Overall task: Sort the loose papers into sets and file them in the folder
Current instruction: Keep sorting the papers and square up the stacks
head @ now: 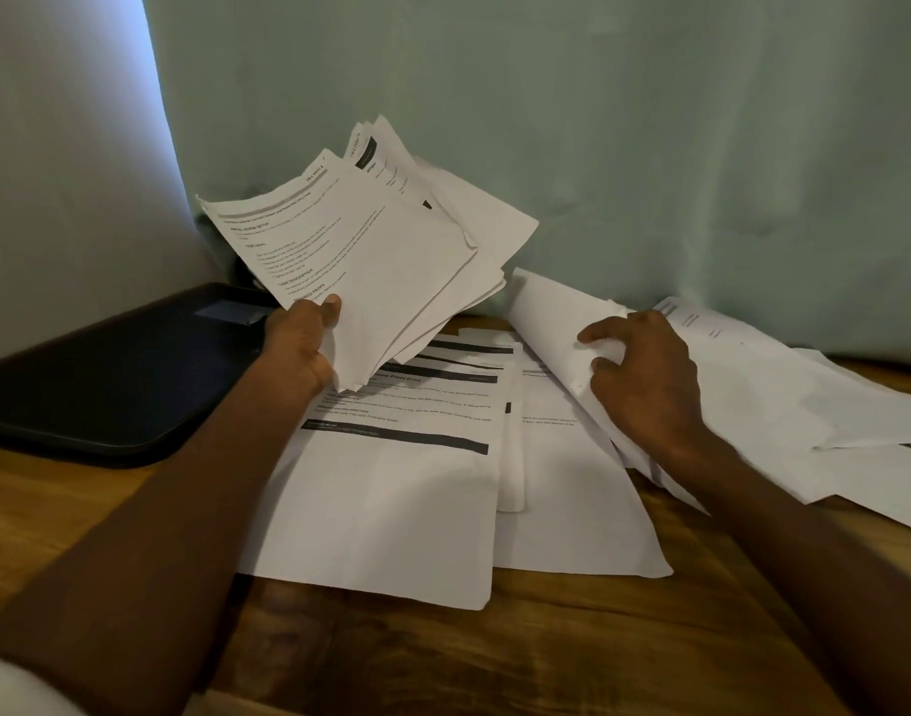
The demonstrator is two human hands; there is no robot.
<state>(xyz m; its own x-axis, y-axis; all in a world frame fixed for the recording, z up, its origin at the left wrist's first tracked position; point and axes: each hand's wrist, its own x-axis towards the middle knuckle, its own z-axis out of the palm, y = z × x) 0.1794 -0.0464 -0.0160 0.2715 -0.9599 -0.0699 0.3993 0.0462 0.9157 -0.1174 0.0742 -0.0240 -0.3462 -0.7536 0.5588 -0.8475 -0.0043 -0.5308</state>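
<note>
My left hand [303,343] grips a fanned bundle of several printed sheets [371,250] by its lower edge and holds it raised above the table, thumb on top. My right hand [644,374] pinches the curled edge of a white sheet [551,312] lying among the loose papers on the right. More printed pages with black header bars [402,483] lie flat on the wooden table between my arms. A dark folder [107,374] lies closed at the left, behind my left forearm.
The wooden table [546,643] ends at a pale green wall [598,121] just behind the papers. Other loose white sheets [805,405] spread toward the right edge of view. Bare wood shows in front of the papers.
</note>
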